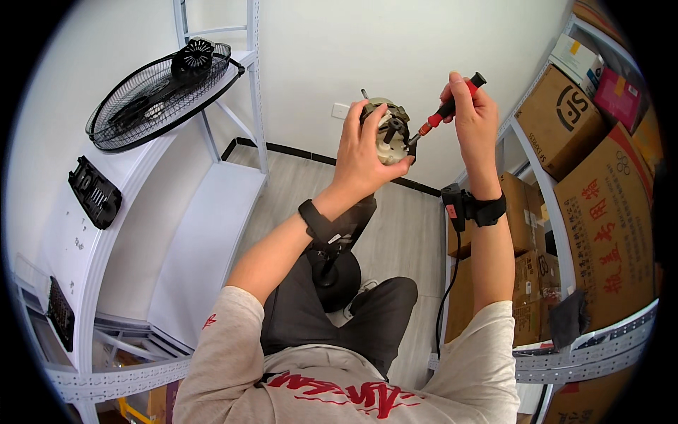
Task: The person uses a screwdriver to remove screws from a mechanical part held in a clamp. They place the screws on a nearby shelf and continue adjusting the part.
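My left hand is closed around a fan motor, a round unit with a pale body and dark parts, raised in front of me. A metal shaft sticks out at its upper left. My right hand grips a red and black screwdriver by its handle, with the thumb high near the end. Its tip reaches the right side of the motor; whether it sits in a screw is too small to tell. Below the motor, a black fan stand with a round base stands by my legs, partly hidden by my left forearm.
On the white shelf at left lie a black fan grille, a black plastic housing and small loose pieces. Cardboard boxes fill the metal rack at right. A black cable hangs from my right wrist's strap.
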A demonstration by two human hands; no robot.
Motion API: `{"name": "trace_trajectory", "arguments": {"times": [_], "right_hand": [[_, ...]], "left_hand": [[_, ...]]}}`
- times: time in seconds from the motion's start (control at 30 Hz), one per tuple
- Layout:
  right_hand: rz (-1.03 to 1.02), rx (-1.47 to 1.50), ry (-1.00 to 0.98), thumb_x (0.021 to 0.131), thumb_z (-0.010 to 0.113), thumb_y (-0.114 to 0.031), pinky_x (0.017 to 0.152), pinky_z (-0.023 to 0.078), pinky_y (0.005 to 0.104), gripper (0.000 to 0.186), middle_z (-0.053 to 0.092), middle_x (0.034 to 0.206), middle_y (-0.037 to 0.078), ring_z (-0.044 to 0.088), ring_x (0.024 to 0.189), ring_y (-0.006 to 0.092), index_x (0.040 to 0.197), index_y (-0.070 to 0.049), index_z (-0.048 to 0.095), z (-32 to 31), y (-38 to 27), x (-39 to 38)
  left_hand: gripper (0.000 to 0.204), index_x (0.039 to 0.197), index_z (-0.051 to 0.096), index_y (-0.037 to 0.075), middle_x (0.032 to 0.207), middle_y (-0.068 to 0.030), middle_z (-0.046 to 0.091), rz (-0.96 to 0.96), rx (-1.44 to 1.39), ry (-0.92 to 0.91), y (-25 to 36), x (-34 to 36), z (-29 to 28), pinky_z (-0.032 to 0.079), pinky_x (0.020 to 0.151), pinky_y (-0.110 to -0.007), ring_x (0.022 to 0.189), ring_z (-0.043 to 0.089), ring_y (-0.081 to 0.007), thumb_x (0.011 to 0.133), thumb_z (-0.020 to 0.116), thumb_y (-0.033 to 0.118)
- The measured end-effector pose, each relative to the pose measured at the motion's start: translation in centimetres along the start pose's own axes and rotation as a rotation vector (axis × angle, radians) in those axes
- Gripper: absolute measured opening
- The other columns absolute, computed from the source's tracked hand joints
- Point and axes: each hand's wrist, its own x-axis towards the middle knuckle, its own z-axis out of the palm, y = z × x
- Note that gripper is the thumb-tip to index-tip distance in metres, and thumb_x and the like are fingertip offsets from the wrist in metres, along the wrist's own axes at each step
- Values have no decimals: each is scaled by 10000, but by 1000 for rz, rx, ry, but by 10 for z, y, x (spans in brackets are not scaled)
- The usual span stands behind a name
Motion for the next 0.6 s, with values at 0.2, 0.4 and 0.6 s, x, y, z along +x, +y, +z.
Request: {"name": "trace_trajectory", "arguments": {"times": [0.2,0.4,0.6], "right_hand": [[-21,3,20,975,641,-339,520,454,225,383,604,683,-13,559,600,61,754,-26,656,-2,2,1],[-13,-9,12,977,636,-346,518,453,226,396,608,685,-11,564,599,62,751,-21,648,-3,0,0],[4,-4,43,958,663,-352,503,431,229,391,593,663,-15,531,572,55,748,-22,649,-1,-1,-2]], "left_hand": [[919,1433,416,90,1486,-180,309,6,23,5,0,-1,-2,460,1024,-454,1310,431,-375,654,861,292],[911,1430,420,87,1488,-180,308,-1,-2,3,1,-1,0,455,1029,-454,1309,433,-373,657,855,295],[915,1425,425,76,1490,-182,310,2,10,5,1,-2,-2,446,1038,-455,1318,424,-371,652,860,298]]}}
